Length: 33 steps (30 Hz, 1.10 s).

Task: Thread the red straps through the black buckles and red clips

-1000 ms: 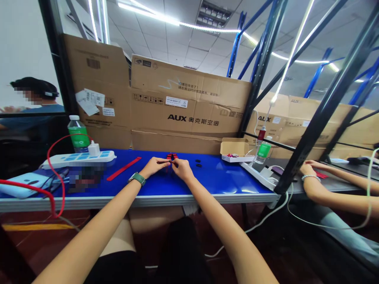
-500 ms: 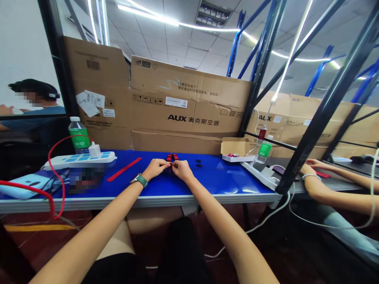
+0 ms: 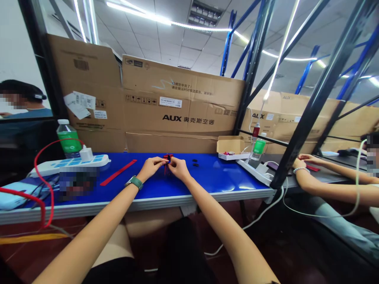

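My left hand (image 3: 151, 169), with a green-banded watch (image 3: 136, 182) on its wrist, is closed in a pinch at a small red-and-black strap piece (image 3: 168, 157). Facing it, my right hand (image 3: 178, 168) pinches the same piece from the other side. Fingers hide much of the piece; a thin red end hangs between the hands. Right of my hands, two small black parts (image 3: 195, 165) lie on the blue tabletop (image 3: 219, 179). A flat red strip (image 3: 119, 172) lies slantwise to the left.
At left are a power strip (image 3: 102, 160), a bottle (image 3: 68, 138), a red cable (image 3: 36, 157) and a light-blue phone (image 3: 13, 197). An open small box (image 3: 231, 156) stands at back right, beside another power strip (image 3: 257, 173). Cardboard (image 3: 183, 136) walls the back. A co-worker's forearms (image 3: 328, 183) are at right.
The strap piece has turned a little between my fingers, with red ends now hanging below. My hands stay close together. The whole view has shifted slightly.
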{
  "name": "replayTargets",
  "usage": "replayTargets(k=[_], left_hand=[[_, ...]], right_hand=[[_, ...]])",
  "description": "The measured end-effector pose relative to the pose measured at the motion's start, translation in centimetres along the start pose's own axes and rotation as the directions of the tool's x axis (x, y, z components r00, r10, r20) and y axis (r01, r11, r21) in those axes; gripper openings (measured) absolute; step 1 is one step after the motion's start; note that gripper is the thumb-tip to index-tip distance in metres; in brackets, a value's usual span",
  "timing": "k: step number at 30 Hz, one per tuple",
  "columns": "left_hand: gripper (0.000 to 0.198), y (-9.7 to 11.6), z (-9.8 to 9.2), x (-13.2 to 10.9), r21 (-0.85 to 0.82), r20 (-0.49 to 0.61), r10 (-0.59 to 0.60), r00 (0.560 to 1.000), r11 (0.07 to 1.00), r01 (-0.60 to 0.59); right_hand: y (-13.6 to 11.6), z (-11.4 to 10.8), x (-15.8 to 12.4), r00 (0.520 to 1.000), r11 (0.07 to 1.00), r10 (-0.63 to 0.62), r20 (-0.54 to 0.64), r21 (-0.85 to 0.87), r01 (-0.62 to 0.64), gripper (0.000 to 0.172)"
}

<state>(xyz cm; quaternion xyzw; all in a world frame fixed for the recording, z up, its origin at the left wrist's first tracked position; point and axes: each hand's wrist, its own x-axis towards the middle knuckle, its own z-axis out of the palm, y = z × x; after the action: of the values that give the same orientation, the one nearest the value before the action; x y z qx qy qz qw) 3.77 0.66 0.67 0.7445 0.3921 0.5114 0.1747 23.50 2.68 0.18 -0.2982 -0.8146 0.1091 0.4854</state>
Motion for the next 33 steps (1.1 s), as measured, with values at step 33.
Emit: replayTargets(k=[33], left_hand=[[0.019, 1.3, 0.3, -0.1, 0.11, -0.139, 0.036, 0.99, 0.994, -0.02]], right_hand=[[-0.9, -0.2, 0.3, 0.919, 0.663, 0.234, 0.318, 0.639, -0.39, 0.053]])
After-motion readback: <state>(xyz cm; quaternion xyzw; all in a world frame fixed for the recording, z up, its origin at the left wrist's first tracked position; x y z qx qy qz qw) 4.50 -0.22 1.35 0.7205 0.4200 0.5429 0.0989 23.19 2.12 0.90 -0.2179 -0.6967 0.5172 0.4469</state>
